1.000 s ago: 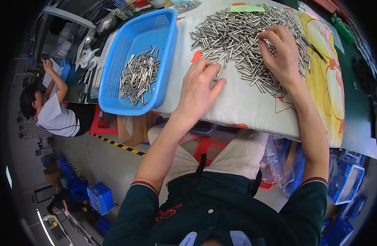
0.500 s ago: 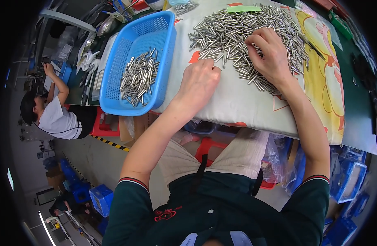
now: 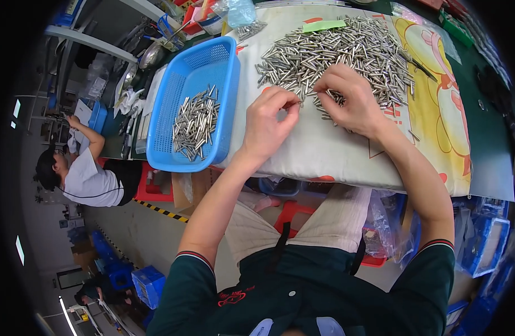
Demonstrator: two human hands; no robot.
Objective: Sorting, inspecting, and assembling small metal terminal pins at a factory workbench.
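A broad heap of short, thin metal pins lies on the cloth-covered table in front of me. My left hand hovers at the near left edge of the heap, thumb and forefinger pinched on what looks like one small metal pin. My right hand is over the near part of the heap, fingers curled toward the thumb; its fingertips point at the left hand, and whatever they hold is too small to make out. Left of my hands, a blue plastic basket contains a smaller pile of pins.
A green paper strip rests on the far side of the heap. Dark tweezers lie at its right. Beyond the basket are tools and a metal bowl. Another person sits working at the far left.
My right hand has moved left and nearer, off the middle of the heap toward my left hand. The left hand has turned from a closed fist to a visible pinch. The view has shifted slightly.
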